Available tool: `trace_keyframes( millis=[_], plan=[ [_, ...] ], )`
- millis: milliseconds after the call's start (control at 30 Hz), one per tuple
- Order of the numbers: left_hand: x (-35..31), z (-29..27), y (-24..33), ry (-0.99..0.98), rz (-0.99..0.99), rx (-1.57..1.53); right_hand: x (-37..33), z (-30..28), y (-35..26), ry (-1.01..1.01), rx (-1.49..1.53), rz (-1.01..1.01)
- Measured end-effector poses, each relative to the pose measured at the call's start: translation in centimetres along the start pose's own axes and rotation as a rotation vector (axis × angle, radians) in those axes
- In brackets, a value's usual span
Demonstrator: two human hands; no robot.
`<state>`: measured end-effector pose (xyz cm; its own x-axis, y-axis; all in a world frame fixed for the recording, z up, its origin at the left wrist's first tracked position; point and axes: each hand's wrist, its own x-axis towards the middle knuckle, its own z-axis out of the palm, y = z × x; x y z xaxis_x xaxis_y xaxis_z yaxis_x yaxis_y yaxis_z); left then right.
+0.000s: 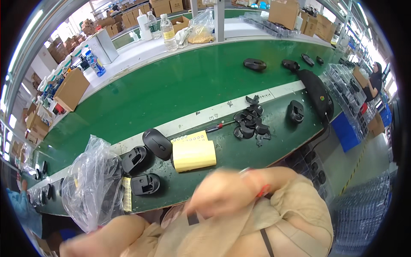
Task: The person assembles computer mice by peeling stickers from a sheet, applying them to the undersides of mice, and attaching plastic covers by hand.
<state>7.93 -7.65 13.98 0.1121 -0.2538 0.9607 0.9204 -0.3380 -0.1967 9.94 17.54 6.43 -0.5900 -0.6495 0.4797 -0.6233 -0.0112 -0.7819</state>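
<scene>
My right hand (220, 193), a red band at its wrist, is over my lap just below the bench edge. Motion smears its fingers, and a small dark rectangle (193, 219) shows beneath them. At the lower left my left hand (83, 246) is blurred too, below a clear plastic bag (92, 180) with dark items inside. On the bench nearest me lie a black computer mouse (157, 144) and two mouse bodies with open undersides, one (135, 159) behind the other (145, 184). Beside them is a yellow backing sheet (194, 155), with rows of small round stickers at its far edge.
A screwdriver (219, 126) points toward a heap of black plastic parts (251, 122). Another mouse body (296, 112) sits near a black case (317, 96). Several mouse parts ride the green conveyor belt (171, 81). Bottles (168, 32) stand beyond it. A person's sleeve (25, 210) shows far left.
</scene>
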Motion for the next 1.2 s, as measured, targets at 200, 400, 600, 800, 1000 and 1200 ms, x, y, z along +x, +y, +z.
trace_keyframes(
  millis=[200,400,600,800,1000,1200],
  plan=[
    [-10.9,-0.6,-12.2,-0.761,-1.136,0.805,-10.1,-5.6,3.7,0.515,-1.201,0.818],
    [-16.4,-2.9,-14.9,-1.424,-1.239,1.025,-11.9,-6.1,7.0,0.509,-1.246,0.735],
    [-16.3,-2.4,-14.9,-1.341,-1.183,0.675,-11.7,-7.0,7.1,0.593,-1.375,0.649],
    [-14.8,-1.6,-15.1,-1.730,-0.905,0.536,-8.6,-7.9,4.0,0.594,-1.170,0.767],
    [-13.0,-1.0,-15.6,-1.561,-0.981,0.743,-0.6,-7.9,3.6,0.559,-0.928,0.371],
    [-12.0,2.8,-11.3,0.381,-1.800,-0.023,1.0,-5.1,6.7,0.661,-0.879,-0.154]
  ],
)
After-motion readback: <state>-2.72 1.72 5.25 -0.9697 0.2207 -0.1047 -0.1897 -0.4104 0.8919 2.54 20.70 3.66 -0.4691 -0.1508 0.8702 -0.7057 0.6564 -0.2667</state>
